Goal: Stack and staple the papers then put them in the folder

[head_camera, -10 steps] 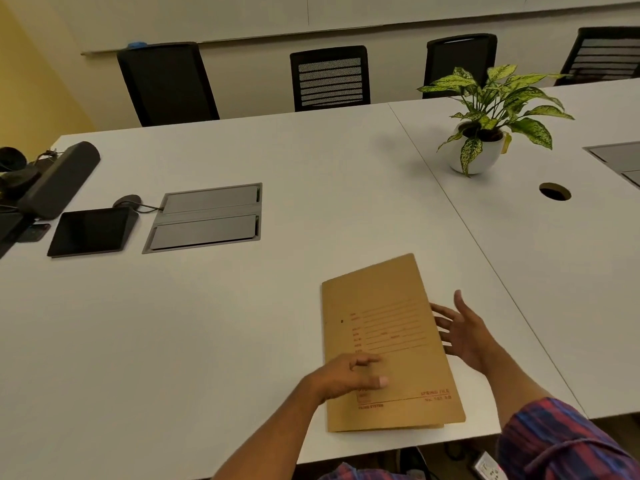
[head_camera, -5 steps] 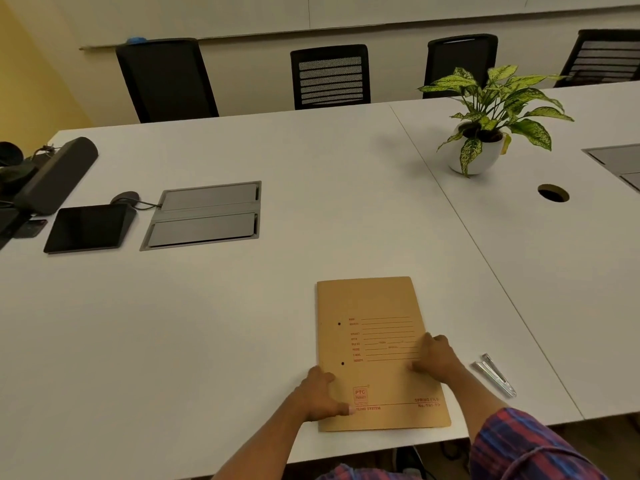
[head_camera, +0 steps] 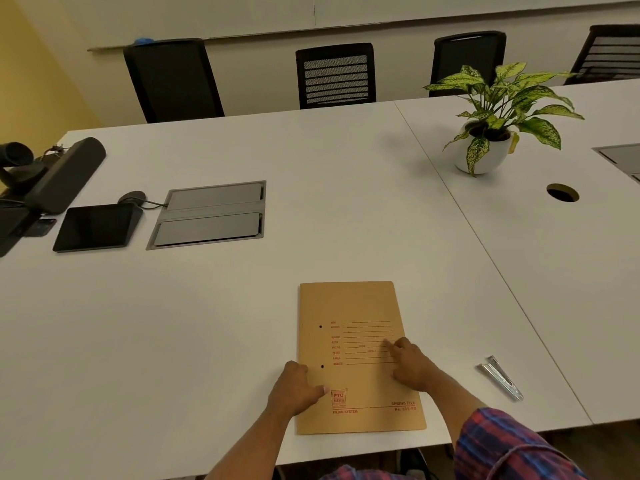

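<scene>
A closed brown card folder [head_camera: 353, 306] with red print lies flat near the table's front edge. My left hand [head_camera: 294, 389] rests on its left edge, fingers curled and thumb on the cover. My right hand [head_camera: 410, 363] presses on the cover's right side, index finger pointing out. A silver stapler [head_camera: 500, 375] lies on the table to the right of the folder, apart from my hands. No loose papers are visible.
A potted plant [head_camera: 491, 133] stands at the back right beside a cable hole [head_camera: 562, 192]. A grey floor-box lid [head_camera: 211, 216], a tablet [head_camera: 95, 227] and a dark speaker bar [head_camera: 65, 174] sit at the left. Black chairs [head_camera: 336, 76] line the far side.
The folder has been squared up and drawn nearer the front edge. Both hands have settled on its cover. The stapler came into view on the right.
</scene>
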The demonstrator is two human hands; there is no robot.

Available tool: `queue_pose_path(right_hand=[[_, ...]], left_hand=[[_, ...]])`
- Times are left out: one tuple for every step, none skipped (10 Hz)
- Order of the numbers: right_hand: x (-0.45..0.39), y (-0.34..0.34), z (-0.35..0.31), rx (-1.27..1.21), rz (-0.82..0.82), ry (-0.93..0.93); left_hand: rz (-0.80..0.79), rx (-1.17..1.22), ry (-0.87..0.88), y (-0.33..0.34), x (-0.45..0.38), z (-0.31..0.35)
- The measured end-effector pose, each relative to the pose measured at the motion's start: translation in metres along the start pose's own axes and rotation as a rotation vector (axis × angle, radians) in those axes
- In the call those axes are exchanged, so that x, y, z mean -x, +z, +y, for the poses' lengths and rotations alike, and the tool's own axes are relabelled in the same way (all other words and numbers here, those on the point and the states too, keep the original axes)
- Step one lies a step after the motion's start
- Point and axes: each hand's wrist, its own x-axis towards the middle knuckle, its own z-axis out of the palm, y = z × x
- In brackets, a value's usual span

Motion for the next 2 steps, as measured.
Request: queue_pose_path(right_hand=[[0.0011,-0.0036,-0.003,-0.081,0.0,-0.043],[0.0061,-0.0046,0.0021,-0.059,0.164,-0.024]], left_hand=[[0.01,-0.051,0.006,-0.0003,-0.0005,-0.004],[0.072,-0.289,0.029,-0.0011,0.0019,-0.0047]])
